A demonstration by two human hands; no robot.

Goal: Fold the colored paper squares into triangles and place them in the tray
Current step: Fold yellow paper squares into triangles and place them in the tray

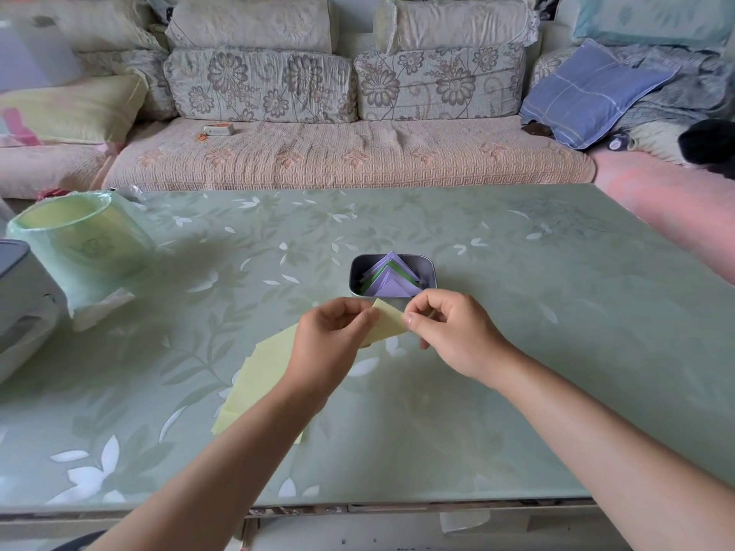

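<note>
No wording can be read anywhere. The pale green container [85, 240] on the surface [517, 312] bears a faint mark, too dim to make out. The small box [218, 130] on the sofa [358, 157] has print too small to read.

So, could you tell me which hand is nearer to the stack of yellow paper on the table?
Left. The left hand sits just right of the yellow stack, its wrist overlapping it in view; the right hand is farther right, beyond the yellow sheet both hands pinch.
</note>
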